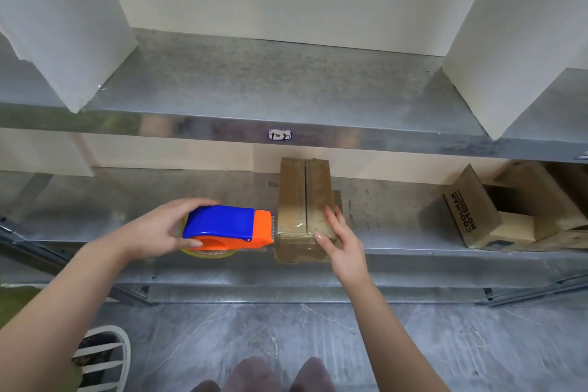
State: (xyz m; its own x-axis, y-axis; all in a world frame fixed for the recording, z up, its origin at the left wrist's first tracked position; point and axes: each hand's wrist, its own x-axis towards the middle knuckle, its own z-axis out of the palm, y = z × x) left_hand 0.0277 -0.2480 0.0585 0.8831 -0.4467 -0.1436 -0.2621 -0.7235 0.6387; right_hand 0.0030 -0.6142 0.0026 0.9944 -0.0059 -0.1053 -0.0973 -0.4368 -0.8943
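Left hand (152,231) had the dispenser (227,226), grip clamped round it: fingers curled over the glossy blue plastic top, thumb on the orange side. The dispenser lay level, its serrated orange nose touching the left edge of the box (304,210). A clear yellowish tape roll (210,253) peeked out beneath it.

The box, a narrow brown cardboard oblong, sat on the lower shelf (127,200) with its near end at the front lip. A seam ran lengthwise down its top, and shiny tape wrinkled across the near end.

Right hand (342,239) lay flat on the box's right near corner, grip apart, fingers straight along the top, thumb at the front edge. It pressed and did not grasp.

The shelf was dull, mottled sheet metal. The upper shelf (286,86), of the same speckled steel, carried a small handwritten label (280,134) on its front edge and pale, square-cornered blocks (63,25) at both ends. Well to the right on the lower shelf stood an open printed carton (471,216). Below lay a grey marbled floor (413,344).
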